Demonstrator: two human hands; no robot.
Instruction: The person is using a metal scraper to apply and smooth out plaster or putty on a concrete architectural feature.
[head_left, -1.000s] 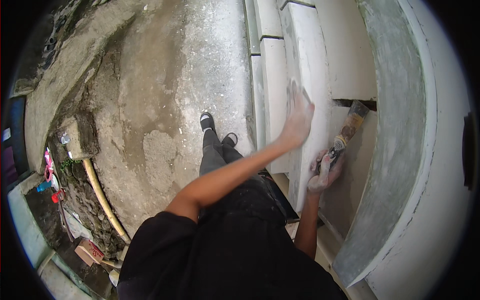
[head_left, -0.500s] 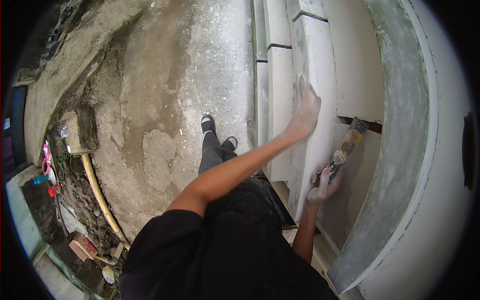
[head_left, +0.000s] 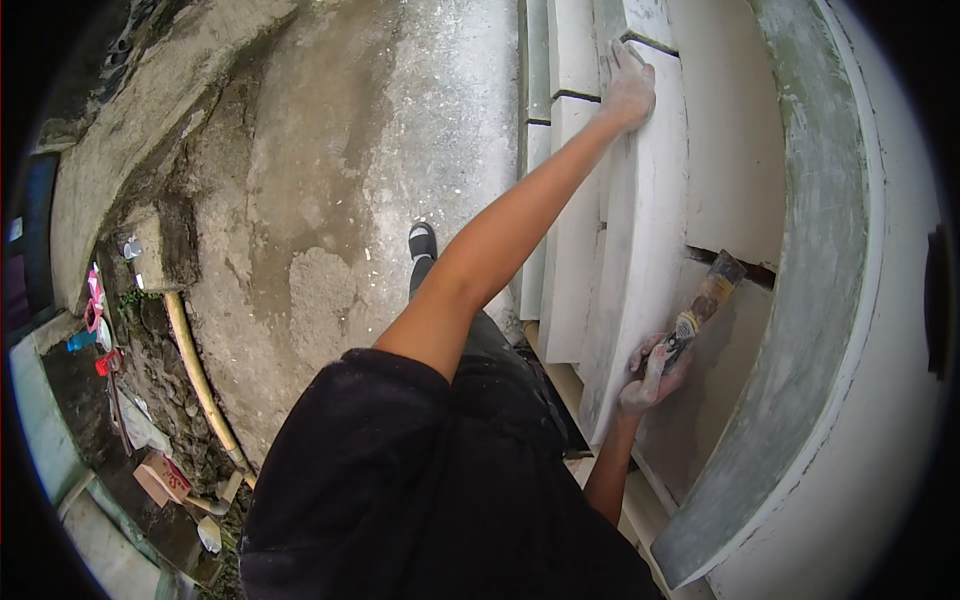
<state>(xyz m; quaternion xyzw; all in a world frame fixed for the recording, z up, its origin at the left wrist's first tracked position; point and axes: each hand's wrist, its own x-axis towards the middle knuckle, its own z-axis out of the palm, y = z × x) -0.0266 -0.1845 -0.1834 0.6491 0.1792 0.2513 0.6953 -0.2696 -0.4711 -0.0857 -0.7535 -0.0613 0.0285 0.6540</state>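
White ledge is best stroked evenly by the left hand, grip unclear; tool is gripped by the right hand.

Pale lettering shows on the red part of a cardboard box at the lower left, tiny and blurred. A worn, pale label with dark marks sits on the tool in the right hand, likewise too small to make out. No wording can be read.
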